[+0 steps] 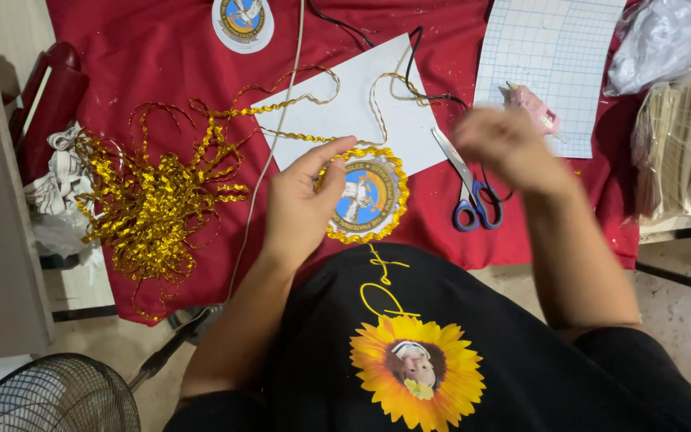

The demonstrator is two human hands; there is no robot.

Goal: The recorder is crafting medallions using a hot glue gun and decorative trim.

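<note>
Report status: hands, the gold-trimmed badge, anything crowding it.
Left hand pressing on round badge, thumb at its gold trim. Right hand raised, blurred, empty as far as visible. Scissors lie right of badge, gold ribbon pile to the left.

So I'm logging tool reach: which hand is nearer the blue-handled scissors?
Right. The right hand hovers, blurred, just above the scissors, while the left hand rests on the gold-trimmed round badge, farther left.

left hand [297,204] pinching, right hand [509,148] raised, blurred

right hand [508,146] motion-blurred; left hand [301,204] hides round badge's [367,196] left edge.
</note>
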